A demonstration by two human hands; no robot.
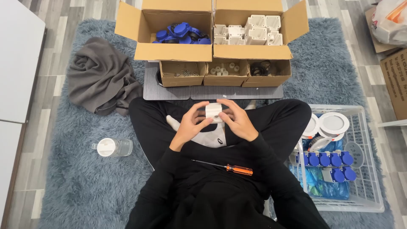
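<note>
Grey plank flooring carries a shaggy blue-grey rug (85, 186), and on it the person sits cross-legged before a low grey board (169, 92) lined with cartons. From the head camera, the left hand (190, 125) and the right hand (237, 121) meet over the lap, both clasped around a small white plastic housing (213, 111), fingers curled on its sides and thumbs on its near face; it sits between the palms, above the crossed ankles. At the board's far edge an open carton holds blue socket covers (180, 33), and beside it another holds white housings (250, 32); along the near edge three small boxes hold screws (183, 73), white spacers (224, 68) and dark rings (263, 68). An orange-handled screwdriver (224, 167) lies untouched on the lap, just behind the hands. By the right knee a white wire basket (364, 127) holds finished units with blue caps (324, 159). By my judgement this is the inspect-or-orient step on a bare housing; the next move calls for one hand to keep it steady while the other reaches forward for a part.
</note>
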